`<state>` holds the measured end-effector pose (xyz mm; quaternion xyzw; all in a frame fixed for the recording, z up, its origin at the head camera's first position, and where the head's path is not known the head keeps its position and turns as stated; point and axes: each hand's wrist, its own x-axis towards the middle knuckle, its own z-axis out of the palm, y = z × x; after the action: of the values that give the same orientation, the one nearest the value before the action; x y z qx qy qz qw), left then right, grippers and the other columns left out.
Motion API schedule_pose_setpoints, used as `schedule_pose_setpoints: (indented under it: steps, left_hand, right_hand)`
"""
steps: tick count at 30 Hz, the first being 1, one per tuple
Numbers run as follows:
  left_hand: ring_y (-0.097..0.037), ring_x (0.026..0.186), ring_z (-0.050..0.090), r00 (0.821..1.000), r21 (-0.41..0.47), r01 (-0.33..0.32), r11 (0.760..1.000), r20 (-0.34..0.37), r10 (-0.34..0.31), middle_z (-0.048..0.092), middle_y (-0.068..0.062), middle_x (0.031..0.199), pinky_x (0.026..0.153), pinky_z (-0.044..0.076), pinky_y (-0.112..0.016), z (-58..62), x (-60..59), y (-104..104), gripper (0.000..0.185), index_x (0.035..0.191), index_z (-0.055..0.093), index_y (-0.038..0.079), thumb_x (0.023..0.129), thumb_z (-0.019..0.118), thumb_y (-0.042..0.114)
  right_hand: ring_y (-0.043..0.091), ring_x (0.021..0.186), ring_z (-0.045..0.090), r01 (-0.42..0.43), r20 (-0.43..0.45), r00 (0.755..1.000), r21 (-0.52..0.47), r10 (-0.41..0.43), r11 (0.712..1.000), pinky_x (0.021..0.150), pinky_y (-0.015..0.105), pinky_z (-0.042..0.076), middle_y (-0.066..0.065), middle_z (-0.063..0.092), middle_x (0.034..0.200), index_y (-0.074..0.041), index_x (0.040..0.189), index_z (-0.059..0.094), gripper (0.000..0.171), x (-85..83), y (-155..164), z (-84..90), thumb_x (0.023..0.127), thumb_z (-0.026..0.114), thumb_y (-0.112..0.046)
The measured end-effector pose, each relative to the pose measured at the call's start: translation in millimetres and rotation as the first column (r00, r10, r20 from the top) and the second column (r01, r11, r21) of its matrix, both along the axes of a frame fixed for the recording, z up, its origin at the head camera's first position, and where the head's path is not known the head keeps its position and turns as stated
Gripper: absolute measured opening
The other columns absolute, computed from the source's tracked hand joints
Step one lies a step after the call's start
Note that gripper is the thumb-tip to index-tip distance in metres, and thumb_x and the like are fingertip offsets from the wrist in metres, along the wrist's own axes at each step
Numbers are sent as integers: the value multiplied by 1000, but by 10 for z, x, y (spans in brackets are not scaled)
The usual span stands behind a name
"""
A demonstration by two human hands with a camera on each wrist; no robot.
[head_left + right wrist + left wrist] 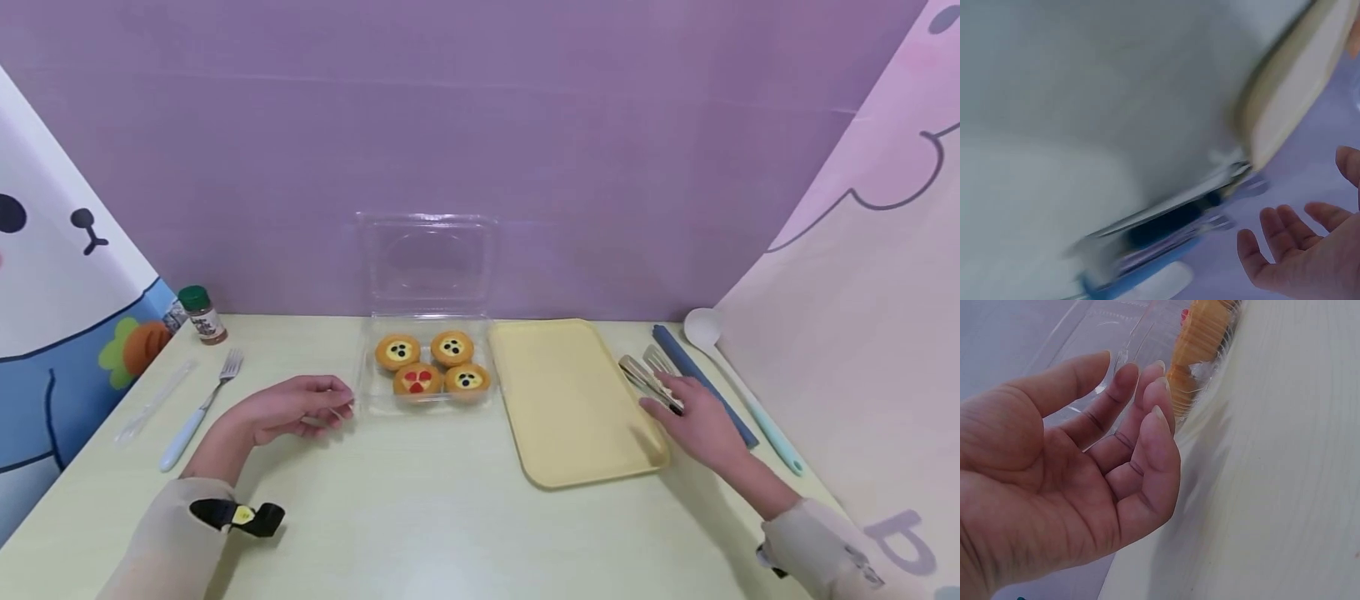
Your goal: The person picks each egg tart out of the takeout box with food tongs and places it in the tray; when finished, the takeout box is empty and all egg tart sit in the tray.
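Beside the left edge of a hinged clear plastic box [367, 402], my left hand [292, 408] hovers with loosely bent fingers, and its palm [1054, 494] holds nothing in the left wrist view. The box's lid [429, 260] stands raised at the back. Inside sit several egg tarts, most dotted with dark berries; a front tart [417, 381] carries red fruit pieces. My right hand [697, 421] reaches over metal tongs [636, 372] lying right of a yellow tray [570, 400]. Its fingers [1279, 234] look relaxed and spread, apart from the blurred utensils.
To the right lie a blue strip-like object [705, 383] and a spoon with a white bowl [703, 327] and mint handle. At left are a blue-handled fork [183, 437], a clear thin plastic item [153, 404] and a green-capped spice jar [202, 317]. A purple backdrop [450, 125] rises behind.
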<state>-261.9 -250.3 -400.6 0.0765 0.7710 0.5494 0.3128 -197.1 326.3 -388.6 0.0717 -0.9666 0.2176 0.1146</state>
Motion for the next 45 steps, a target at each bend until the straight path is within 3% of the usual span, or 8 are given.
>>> schedule_pose_setpoints:
  steps: [5,12,20,24,28,33,39,45]
  left_hand:
    - [-21,95,62,1000,7,4,1000,-5,-4,65,-7,109,80,54,-35,5,-5,-3,43,122,54,0,102,58,38]
    - [-21,96,62,1000,8,12,1000,-5,-12,65,-7,110,81,54,-35,-5,-3,-6,43,122,55,0,101,58,38]
    - [-20,95,62,1000,28,24,999,-17,-24,65,-6,108,80,54,-35,-16,31,-20,39,118,55,1,102,57,36]
    - [-20,95,62,999,31,26,999,-21,-25,65,-6,108,80,54,-35,-27,37,-28,37,117,56,2,102,57,36]
    - [-20,96,62,999,26,29,999,-28,-28,65,-6,108,80,54,-36,-40,28,-29,39,118,56,2,102,58,37]
    - [-21,96,62,999,30,36,999,-29,-35,65,-7,108,81,54,-36,-30,37,-15,39,119,55,1,102,58,36]
    - [-21,96,62,999,35,38,999,-28,-37,65,-6,108,80,55,-35,-24,39,-18,37,118,55,1,102,57,35]
    - [-20,94,62,999,35,38,999,-32,-37,65,-6,108,78,55,-34,-24,32,-20,40,120,55,0,102,57,36]
  right_hand:
    - [60,116,52,80,-2,997,60,-80,995,90,68,43,41,52,130,6,143,47,65,7,269,-103,99,61,-39]
    - [63,114,51,129,129,981,132,-146,983,87,67,45,49,46,129,14,146,36,80,-6,463,-220,99,56,-48]
    - [61,107,54,159,145,970,221,-193,962,78,63,48,44,53,122,13,135,48,74,-43,492,-320,96,59,-50]
    - [47,83,60,190,152,962,228,-228,955,58,47,45,31,59,98,4,110,58,57,-55,464,-329,96,58,-51]
    - [30,68,53,222,164,951,225,-262,949,49,36,33,17,54,83,-7,85,52,44,-48,443,-327,95,60,-49]
    - [32,68,55,248,168,942,232,-290,941,46,38,34,20,56,86,-6,83,54,44,-35,485,-367,95,59,-48]
    - [32,68,56,241,132,952,232,-276,942,46,38,35,22,57,85,-5,83,57,44,-27,498,-353,94,61,-48]
    - [35,76,58,260,111,951,219,-289,941,47,37,35,27,59,93,-1,99,63,49,-6,502,-320,94,61,-50]
